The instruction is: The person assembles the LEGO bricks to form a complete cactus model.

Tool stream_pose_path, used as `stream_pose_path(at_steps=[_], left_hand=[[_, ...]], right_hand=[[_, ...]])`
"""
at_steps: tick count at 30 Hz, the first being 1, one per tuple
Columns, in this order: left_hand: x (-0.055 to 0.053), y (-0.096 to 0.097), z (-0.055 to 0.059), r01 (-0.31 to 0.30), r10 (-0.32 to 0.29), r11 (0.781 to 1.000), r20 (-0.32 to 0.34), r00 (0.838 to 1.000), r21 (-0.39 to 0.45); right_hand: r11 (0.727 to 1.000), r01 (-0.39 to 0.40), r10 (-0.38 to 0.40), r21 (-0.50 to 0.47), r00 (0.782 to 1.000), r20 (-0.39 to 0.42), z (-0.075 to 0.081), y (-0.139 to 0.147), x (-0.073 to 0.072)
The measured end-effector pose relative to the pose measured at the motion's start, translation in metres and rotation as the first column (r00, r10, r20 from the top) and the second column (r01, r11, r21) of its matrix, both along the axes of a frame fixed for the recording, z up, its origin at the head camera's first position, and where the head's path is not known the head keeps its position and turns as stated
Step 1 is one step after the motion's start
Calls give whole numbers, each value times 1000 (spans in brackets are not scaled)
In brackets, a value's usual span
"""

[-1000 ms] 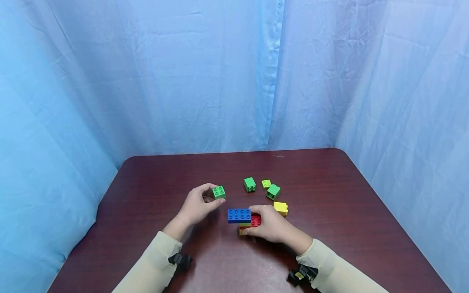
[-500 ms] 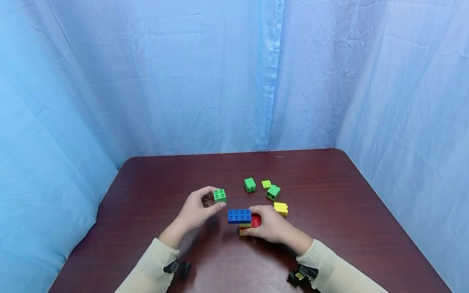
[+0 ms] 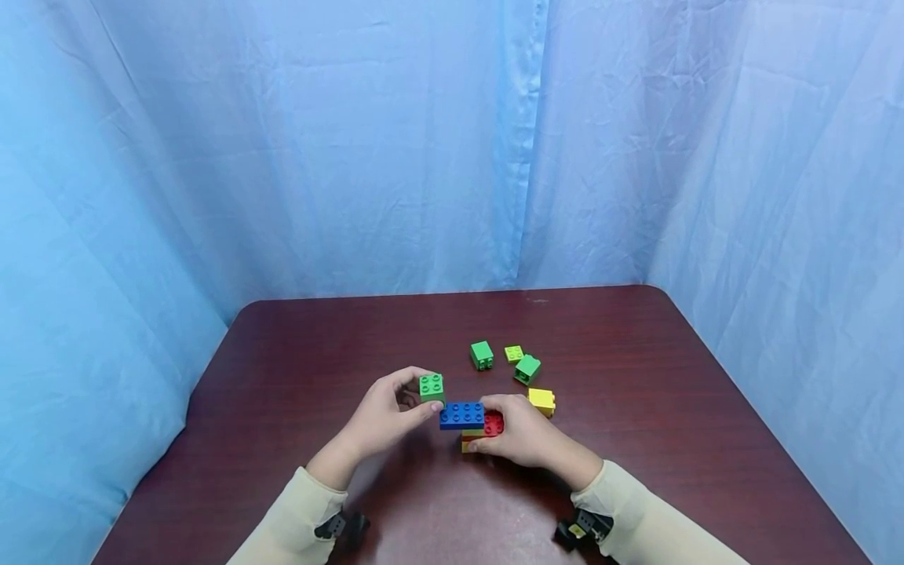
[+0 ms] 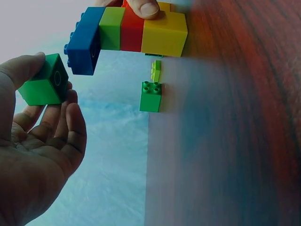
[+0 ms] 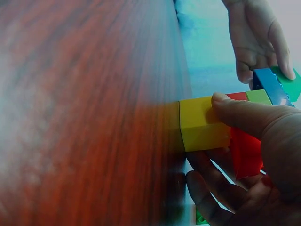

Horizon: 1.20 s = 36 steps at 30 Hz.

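Note:
My left hand (image 3: pixel 387 413) pinches a green brick (image 3: pixel 431 387), studs up, between thumb and fingers. In the left wrist view this green brick (image 4: pixel 46 82) is beside and above the blue brick, with a small gap. My right hand (image 3: pixel 519 430) grips a stack standing on the table. From the bottom the stack has a yellow brick (image 5: pixel 202 125), a red brick (image 4: pixel 132 35), a light green brick (image 4: pixel 110 28) and a long blue brick (image 3: pixel 462 416) on top. The blue brick overhangs to the left; the red one sticks out to the right under my hand.
Beyond the stack lie two green bricks, one (image 3: pixel 482 355) nearer the middle and one (image 3: pixel 526 369) to its right. A flat lime brick (image 3: pixel 513 354) sits between them. A yellow brick (image 3: pixel 541 402) lies just behind my right hand. Blue curtains (image 3: pixel 395 157) surround the dark red table (image 3: pixel 339 337).
My left hand has carried the green brick to the right and nearer, up to the left end of the blue brick. The right hand and the stack have stayed in place.

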State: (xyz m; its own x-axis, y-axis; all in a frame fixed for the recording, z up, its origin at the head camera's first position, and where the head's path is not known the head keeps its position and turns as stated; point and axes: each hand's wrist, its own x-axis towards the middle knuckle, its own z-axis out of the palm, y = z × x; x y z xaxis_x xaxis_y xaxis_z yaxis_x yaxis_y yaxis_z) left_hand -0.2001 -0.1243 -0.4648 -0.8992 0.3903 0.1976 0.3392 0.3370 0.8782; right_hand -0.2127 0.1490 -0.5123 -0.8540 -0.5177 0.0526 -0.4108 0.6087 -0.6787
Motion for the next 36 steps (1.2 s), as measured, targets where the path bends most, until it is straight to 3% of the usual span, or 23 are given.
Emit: stream_pose_path(at_steps=[23, 36], left_hand=[[9, 6, -8, 73, -80, 995, 99, 992, 72], [8, 9, -6, 67, -69, 997, 30, 997, 40]], right_hand=[[1000, -7, 8, 5, 999, -45, -1, 0, -1], [1000, -3, 3, 2, 1000, -18, -1, 0, -1]])
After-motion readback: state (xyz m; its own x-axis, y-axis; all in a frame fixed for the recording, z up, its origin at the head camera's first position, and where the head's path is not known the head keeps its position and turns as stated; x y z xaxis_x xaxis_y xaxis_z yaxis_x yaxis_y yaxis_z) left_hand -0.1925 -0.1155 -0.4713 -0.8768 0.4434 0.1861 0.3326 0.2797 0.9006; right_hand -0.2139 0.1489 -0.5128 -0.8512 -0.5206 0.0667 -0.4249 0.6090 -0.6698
